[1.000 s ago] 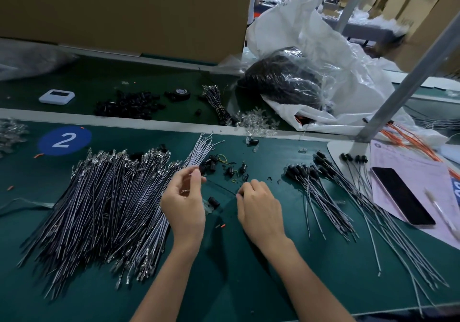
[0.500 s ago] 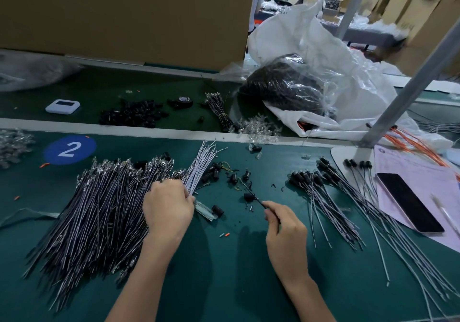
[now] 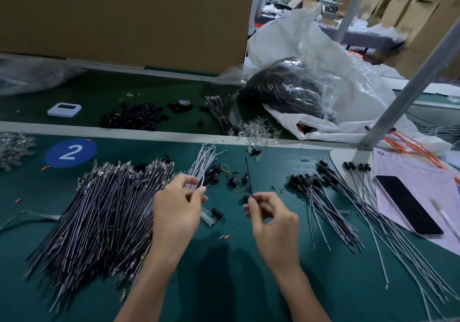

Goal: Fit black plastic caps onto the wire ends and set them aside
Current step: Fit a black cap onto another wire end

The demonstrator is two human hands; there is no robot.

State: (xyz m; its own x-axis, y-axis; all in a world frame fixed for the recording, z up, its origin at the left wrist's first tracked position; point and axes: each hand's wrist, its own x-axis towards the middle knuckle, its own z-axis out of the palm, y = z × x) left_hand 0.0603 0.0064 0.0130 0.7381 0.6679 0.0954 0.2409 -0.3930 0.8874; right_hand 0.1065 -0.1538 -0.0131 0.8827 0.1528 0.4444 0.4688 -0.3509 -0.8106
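Observation:
A big heap of grey wires (image 3: 99, 209) with metal ends covers the green mat on the left. My left hand (image 3: 178, 207) is at its right edge, fingertips pinching the lower ends of a pale wire bundle (image 3: 205, 158). My right hand (image 3: 271, 219) pinches a thin black wire (image 3: 247, 174) that stands up and away from me, with a black cap (image 3: 246, 199) at its fingertips. Loose black caps (image 3: 216, 172) lie just beyond both hands, and one cap (image 3: 217, 213) lies between them. Capped wires (image 3: 323, 197) are piled to the right.
A phone (image 3: 408, 203) lies on a pink sheet (image 3: 423, 179) at the right, beside a slanted metal post (image 3: 410, 85). On the far belt are a heap of caps (image 3: 134, 116), a tape roll (image 3: 185, 103), a white device (image 3: 64, 109) and plastic bags (image 3: 286, 90).
My left hand rose off the grey heap and its fingers went to the pale bundle. My right hand drew back toward me and tipped the black wire upright.

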